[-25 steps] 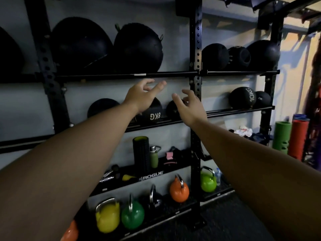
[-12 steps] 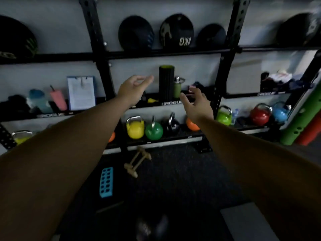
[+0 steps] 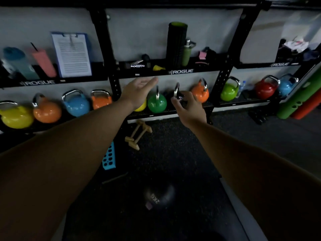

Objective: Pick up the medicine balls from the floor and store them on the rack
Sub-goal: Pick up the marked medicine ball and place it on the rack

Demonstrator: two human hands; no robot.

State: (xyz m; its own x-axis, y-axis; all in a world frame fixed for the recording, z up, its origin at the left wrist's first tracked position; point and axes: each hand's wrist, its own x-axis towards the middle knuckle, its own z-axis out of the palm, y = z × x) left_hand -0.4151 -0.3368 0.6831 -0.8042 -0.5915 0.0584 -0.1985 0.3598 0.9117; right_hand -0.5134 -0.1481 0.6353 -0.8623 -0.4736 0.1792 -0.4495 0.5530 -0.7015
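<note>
A black medicine ball (image 3: pixel 159 197) marked 2KG lies on the dark rubber floor, low in the middle of the view. Both my arms reach forward above it. My left hand (image 3: pixel 139 92) is open, fingers spread, palm turned right, in front of the rack's bottom shelf. My right hand (image 3: pixel 188 108) is open too, fingers loosely curled, holding nothing. The black rack (image 3: pixel 224 79) runs across the wall ahead. Its upper shelves with the stored balls are out of view.
Coloured kettlebells (image 3: pixel 157 102) line the bottom shelf. Above stand a black foam roller (image 3: pixel 176 44), a bottle, a clipboard (image 3: pixel 72 54) and tumblers. On the floor lie wooden parallettes (image 3: pixel 137 134) and a blue perforated block (image 3: pixel 109 157). Green and orange rollers (image 3: pixel 295 103) lean at right.
My view has tilted down from the upper shelves to the floor. The 2KG ball has come into sight below. Both hands stay open and have dropped lower along the rack.
</note>
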